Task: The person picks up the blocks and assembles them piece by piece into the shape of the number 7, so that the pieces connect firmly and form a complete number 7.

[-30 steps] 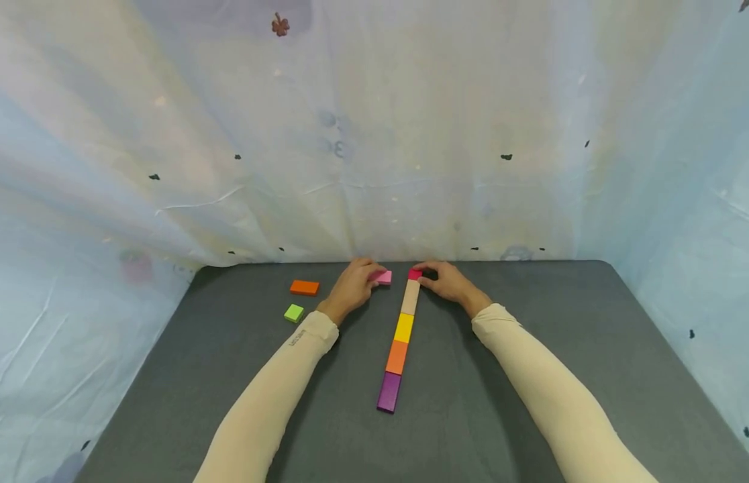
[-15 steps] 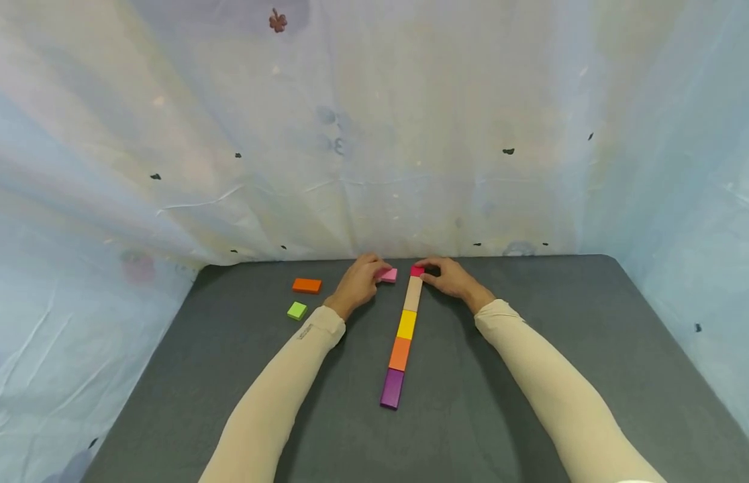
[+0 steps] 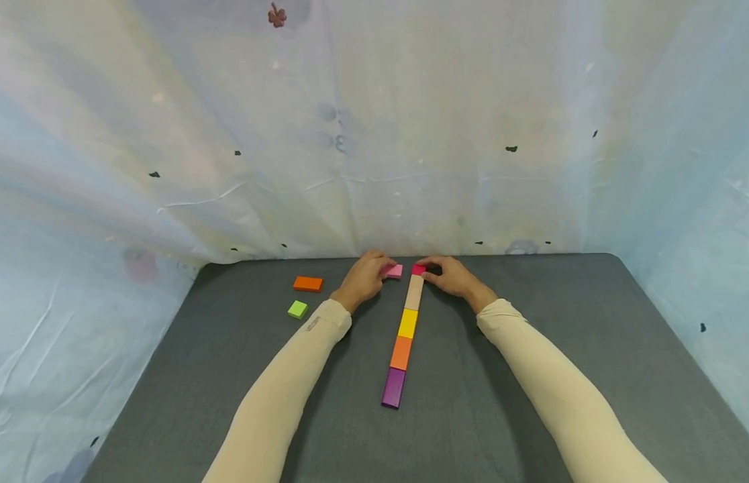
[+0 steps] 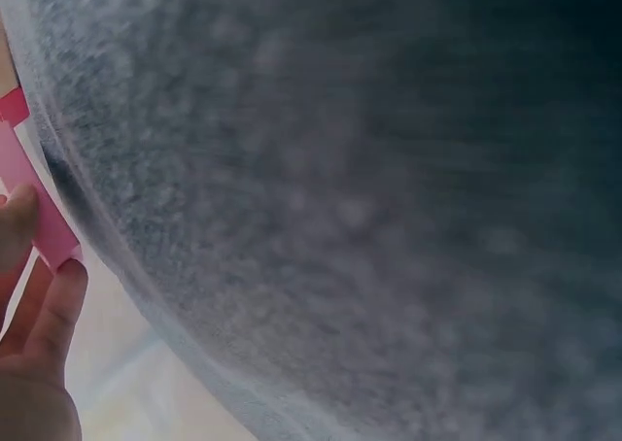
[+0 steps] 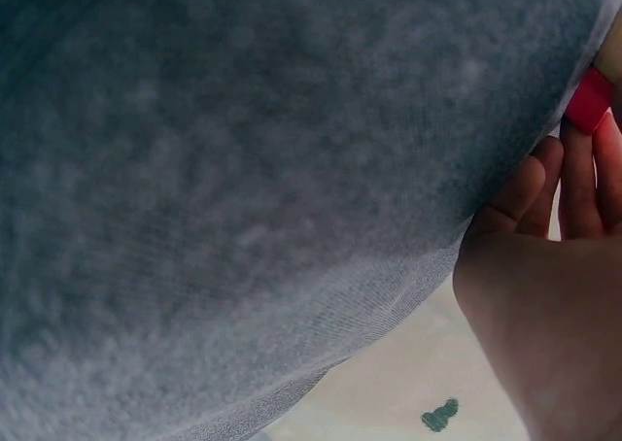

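Observation:
My left hand (image 3: 364, 276) pinches a pink block (image 3: 395, 272) near the table's back edge; in the left wrist view, thumb and fingers hold that pink block (image 4: 41, 206) by its sides. Just right of it, with a small gap in the head view, a red block (image 3: 419, 270) tops a straight row. My right hand (image 3: 454, 278) holds the red block (image 5: 589, 101) between thumb and fingers. Below it in the row come a beige block (image 3: 414, 292), a yellow block (image 3: 407, 323), an orange block (image 3: 401, 353) and a purple block (image 3: 393, 388), end to end.
Left of my left hand lie a loose dark-orange block (image 3: 308, 284) and a small green block (image 3: 298, 309). The dark grey table (image 3: 507, 409) ends just behind both hands, where a pale patterned curtain (image 3: 411, 134) hangs.
My left hand has carried the pink block rightward, narrowing the gap to the red one. The right hand stays at the red block. The head view has shifted slightly.

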A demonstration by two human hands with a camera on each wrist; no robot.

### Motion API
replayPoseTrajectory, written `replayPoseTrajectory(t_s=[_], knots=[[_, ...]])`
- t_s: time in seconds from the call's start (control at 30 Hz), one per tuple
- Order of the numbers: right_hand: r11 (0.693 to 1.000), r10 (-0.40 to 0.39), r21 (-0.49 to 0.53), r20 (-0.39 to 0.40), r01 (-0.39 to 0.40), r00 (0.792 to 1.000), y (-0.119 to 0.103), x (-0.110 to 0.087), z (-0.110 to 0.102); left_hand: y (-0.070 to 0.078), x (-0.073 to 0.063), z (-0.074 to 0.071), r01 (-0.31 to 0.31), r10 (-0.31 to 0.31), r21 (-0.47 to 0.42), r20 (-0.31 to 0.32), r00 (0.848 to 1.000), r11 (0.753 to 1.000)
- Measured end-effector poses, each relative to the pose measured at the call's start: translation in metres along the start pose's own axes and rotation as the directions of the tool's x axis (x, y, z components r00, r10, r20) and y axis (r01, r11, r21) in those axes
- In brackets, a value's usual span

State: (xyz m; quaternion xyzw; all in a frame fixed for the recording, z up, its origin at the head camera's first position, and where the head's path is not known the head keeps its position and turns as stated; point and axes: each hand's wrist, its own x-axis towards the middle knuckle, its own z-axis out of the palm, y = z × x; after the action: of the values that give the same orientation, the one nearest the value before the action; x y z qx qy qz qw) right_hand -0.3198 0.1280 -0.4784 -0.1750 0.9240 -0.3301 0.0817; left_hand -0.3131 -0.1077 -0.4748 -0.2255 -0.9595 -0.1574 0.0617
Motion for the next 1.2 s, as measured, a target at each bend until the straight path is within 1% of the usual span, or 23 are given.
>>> replayPoseTrajectory(t_s=[0.13, 0.37, 0.6, 0.7, 0.8, 0.87, 0.93, 1.1, 1.2], knots=[[1.000, -0.001, 0.009, -0.003, 0.001, 1.000, 0.001, -0.001, -0.002, 0.006, 0.005, 0.000, 0.006, -0.006, -0.011, 0.019, 1.000, 1.000], [1.000, -0.003, 0.015, -0.008, 0.003, 1.000, 0.000, -0.002, -0.002, 0.012, 0.013, 0.001, -0.009, 0.009, -0.001, 0.036, 0.999, 1.000], [1.000, -0.006, 0.022, -0.009, 0.006, 1.000, -0.003, -0.001, 0.000, 0.007, 0.017, 0.003, 0.002, -0.002, -0.005, 0.025, 1.000, 1.000], [1.000, -0.001, 0.025, -0.007, 0.001, 1.000, -0.004, -0.001, 0.001, 0.005, 0.018, 0.004, -0.014, 0.015, -0.009, 0.029, 0.999, 1.000], [1.000, -0.006, 0.012, -0.012, 0.006, 1.000, -0.003, 0.001, 0.000, 0.004, 0.020, 0.004, -0.039, 0.040, -0.023, 0.045, 0.998, 0.999], [1.000, -0.009, 0.004, -0.015, 0.009, 1.000, -0.003, 0.001, 0.000, 0.003, 0.020, 0.004, -0.044, 0.045, -0.032, 0.057, 0.997, 0.999], [1.000, -0.011, 0.001, -0.018, 0.011, 1.000, -0.002, 0.001, 0.000, 0.002, 0.021, 0.004, -0.033, 0.036, -0.039, 0.066, 0.997, 0.999], [1.000, -0.006, 0.009, -0.021, 0.006, 1.000, -0.001, 0.000, 0.000, 0.000, 0.020, 0.006, 0.016, -0.013, -0.052, 0.066, 0.998, 0.999], [1.000, 0.001, 0.008, -0.021, -0.001, 1.000, 0.000, 0.000, 0.001, 0.000, 0.019, 0.007, 0.021, -0.018, -0.061, 0.058, 0.998, 0.998]])
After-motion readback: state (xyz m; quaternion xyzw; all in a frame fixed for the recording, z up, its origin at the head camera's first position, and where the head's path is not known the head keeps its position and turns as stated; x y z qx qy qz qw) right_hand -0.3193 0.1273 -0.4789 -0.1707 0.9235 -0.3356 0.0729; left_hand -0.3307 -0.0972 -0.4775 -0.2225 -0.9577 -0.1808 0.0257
